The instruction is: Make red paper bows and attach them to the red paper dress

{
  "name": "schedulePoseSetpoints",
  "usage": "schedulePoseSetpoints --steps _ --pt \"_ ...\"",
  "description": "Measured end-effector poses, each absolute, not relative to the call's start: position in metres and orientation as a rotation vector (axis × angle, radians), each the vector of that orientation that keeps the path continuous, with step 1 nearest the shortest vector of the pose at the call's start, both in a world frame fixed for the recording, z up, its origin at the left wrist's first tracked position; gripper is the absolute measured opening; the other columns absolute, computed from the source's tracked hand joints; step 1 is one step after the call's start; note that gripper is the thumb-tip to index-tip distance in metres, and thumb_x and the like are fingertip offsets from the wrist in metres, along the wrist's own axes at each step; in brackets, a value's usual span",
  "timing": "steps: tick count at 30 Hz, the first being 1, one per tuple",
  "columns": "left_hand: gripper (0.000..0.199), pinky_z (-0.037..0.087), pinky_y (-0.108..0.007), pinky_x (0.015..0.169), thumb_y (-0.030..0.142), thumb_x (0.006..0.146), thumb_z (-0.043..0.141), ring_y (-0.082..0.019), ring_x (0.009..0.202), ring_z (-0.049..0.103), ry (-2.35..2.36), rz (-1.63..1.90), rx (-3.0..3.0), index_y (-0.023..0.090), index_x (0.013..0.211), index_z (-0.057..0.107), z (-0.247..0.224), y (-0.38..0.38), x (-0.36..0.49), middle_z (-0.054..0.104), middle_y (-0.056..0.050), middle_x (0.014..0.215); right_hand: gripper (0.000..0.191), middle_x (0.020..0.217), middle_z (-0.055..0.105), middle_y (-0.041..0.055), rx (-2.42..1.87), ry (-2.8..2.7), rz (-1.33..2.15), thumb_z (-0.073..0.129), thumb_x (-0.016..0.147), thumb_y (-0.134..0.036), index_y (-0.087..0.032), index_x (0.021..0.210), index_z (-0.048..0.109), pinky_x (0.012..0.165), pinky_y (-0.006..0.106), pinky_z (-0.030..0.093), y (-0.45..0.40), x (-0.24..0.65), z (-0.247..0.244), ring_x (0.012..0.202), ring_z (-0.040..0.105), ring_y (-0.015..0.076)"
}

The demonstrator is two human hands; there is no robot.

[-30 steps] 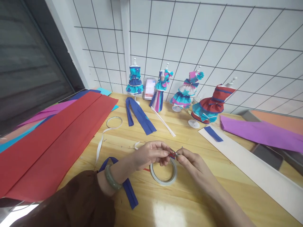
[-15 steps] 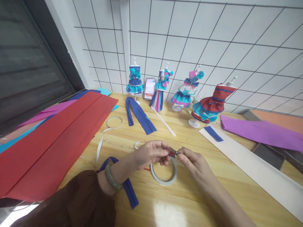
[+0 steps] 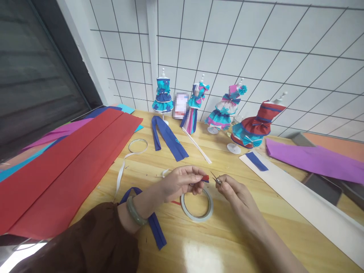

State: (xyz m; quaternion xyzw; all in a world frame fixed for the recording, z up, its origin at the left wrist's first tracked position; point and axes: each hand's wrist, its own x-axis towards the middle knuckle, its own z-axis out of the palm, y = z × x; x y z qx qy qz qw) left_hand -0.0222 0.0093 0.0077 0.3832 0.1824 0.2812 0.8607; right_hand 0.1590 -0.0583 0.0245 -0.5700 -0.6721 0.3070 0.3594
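Note:
My left hand (image 3: 184, 182) pinches a small folded red and blue piece (image 3: 206, 178) between thumb and fingers; its end pokes out to the right. Just right of it, my right hand (image 3: 234, 191) is closed around small metal scissors (image 3: 217, 180), whose thin blades point up and left, a little apart from the piece. Most of the scissors' handles are hidden in my fingers. Below both hands a roll of white tape (image 3: 211, 212) lies flat on the wooden table (image 3: 182, 242). A dark blue strip (image 3: 157, 231) passes beneath my left forearm.
Several small dress forms in colourful dresses, among them a red one (image 3: 264, 117), stand along the tiled wall. Red sheets (image 3: 71, 167) cover the left side. A pale sheet (image 3: 298, 204) and a purple sheet (image 3: 313, 159) lie right. A blue band (image 3: 172, 140) and narrow white tape (image 3: 120, 176) lie mid-table.
The scissors have come away from the red and blue piece, moving slightly right, and their blades now show. More of the piece is visible in my left hand.

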Motion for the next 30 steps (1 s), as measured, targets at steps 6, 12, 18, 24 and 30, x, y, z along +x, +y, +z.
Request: schedulePoseSetpoints --steps 6,12,18,24,30 --pt "0.019 0.038 -0.024 0.061 0.022 0.072 0.063 -0.01 0.064 0.055 0.361 0.639 0.778 0.013 0.089 0.061 0.006 0.011 -0.022 0.058 -0.004 0.074 0.029 0.063 0.047 -0.0015 -1.535 -1.734 0.616 0.036 0.086 -0.045 -0.021 0.076 0.047 0.054 0.024 0.035 -0.058 0.159 0.023 0.057 0.044 0.0137" --pt "0.026 0.037 -0.024 0.06 0.026 0.068 0.067 -0.009 0.061 0.054 0.433 0.682 0.856 0.013 0.089 0.061 0.008 0.011 -0.02 0.059 -0.004 0.072 0.042 0.078 0.063 0.0072 -2.037 -1.616 0.394 0.035 0.083 -0.052 -0.019 0.103 0.053 0.057 0.03 0.042 -0.042 0.182 0.007 0.067 0.059 0.0224" --pt "0.026 0.038 -0.023 0.061 0.027 0.066 0.068 -0.008 0.062 0.054 0.512 0.706 0.921 0.011 0.086 0.063 0.006 0.01 -0.017 0.06 -0.004 0.07 0.038 0.085 0.062 0.0161 -2.308 -1.814 0.054 0.038 0.083 -0.04 -0.016 0.104 0.059 0.061 0.039 0.045 -0.036 0.207 -0.015 0.071 0.061 0.0291" --pt "0.028 0.04 -0.024 0.061 0.033 0.068 0.066 -0.009 0.06 0.054 0.554 0.721 1.071 0.012 0.087 0.063 0.004 0.008 -0.014 0.062 -0.004 0.071 0.031 0.107 0.058 0.0119 -1.606 -1.758 0.1 0.046 0.083 -0.037 -0.021 0.108 0.057 0.084 0.042 0.042 -0.047 0.172 0.012 0.101 0.053 0.0265" --pt "0.03 0.044 -0.025 0.067 0.035 0.07 0.063 -0.011 0.07 0.055 0.561 0.752 1.282 0.011 0.088 0.063 -0.001 0.0 -0.007 0.062 -0.007 0.08 0.035 0.093 0.063 0.0079 -1.458 -1.53 0.75 0.055 0.078 -0.04 -0.019 0.106 0.057 0.075 0.032 0.049 -0.056 0.143 0.007 0.087 0.06 0.0211"
